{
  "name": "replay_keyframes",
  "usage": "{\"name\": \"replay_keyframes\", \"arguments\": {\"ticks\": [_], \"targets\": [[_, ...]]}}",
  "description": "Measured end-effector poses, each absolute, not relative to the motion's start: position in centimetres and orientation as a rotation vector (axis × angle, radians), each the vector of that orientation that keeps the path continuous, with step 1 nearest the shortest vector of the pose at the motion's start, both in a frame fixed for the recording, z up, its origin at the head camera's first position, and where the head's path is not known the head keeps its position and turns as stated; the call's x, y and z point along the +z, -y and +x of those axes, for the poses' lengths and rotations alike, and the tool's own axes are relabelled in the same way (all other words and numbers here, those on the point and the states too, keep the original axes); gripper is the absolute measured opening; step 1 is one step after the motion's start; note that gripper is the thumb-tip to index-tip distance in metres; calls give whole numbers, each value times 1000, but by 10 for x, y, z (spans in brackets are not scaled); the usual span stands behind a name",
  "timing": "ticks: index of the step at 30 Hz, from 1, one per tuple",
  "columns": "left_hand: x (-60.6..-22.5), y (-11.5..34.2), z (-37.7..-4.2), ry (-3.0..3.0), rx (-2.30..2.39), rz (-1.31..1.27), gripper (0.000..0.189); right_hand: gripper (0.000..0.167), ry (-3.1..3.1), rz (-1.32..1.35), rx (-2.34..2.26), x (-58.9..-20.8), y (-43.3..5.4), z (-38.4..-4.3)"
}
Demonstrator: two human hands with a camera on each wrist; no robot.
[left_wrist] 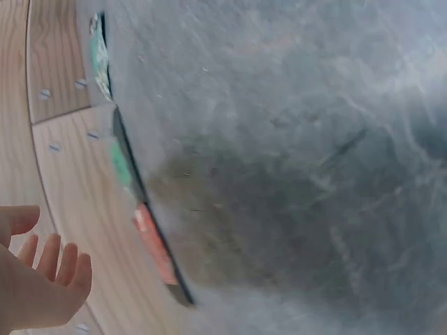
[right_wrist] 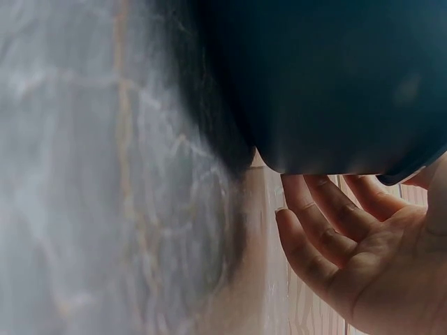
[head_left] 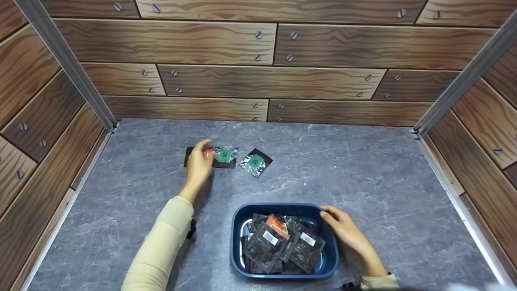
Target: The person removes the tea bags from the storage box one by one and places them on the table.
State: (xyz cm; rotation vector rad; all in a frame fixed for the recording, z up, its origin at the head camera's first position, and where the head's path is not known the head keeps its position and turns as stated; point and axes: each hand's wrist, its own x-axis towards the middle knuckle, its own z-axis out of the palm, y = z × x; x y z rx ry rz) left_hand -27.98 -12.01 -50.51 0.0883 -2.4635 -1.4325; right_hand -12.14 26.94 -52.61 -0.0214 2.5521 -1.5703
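In the head view my left hand (head_left: 199,163) is above a red-and-black packet (head_left: 209,152), which it partly covers. The left wrist view shows its fingers (left_wrist: 66,265) relaxed and holding nothing, apart from the row of packets. Beside the red packet lies a green-and-black sachet (head_left: 225,156); a second green sachet (head_left: 255,162) lies turned to its right. My right hand (head_left: 343,227) holds the far right corner of a blue plastic bin (head_left: 282,276), thumb at the rim and fingers along the outer wall. Several black packets (head_left: 262,247) with white labels lie jumbled in the bin.
The grey marbled tabletop (head_left: 387,173) is bordered by wood-patterned walls (head_left: 270,81) at the back and both sides. Metal posts (head_left: 464,76) stand at the back corners. An orange-faced packet (head_left: 278,226) shows among the black ones in the bin.
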Motion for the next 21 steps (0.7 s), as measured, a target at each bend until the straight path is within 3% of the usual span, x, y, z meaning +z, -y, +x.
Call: {"name": "replay_keyframes", "arguments": {"ticks": [11, 21], "targets": [[-475, 94, -256, 2515, -1316, -240, 18, 32, -2542, -49, -1587, -526, -271, -121], [-446, 75, -225, 2690, -1115, -682, 14, 33, -2527, -78, -1596, -526, -271, -121]]}}
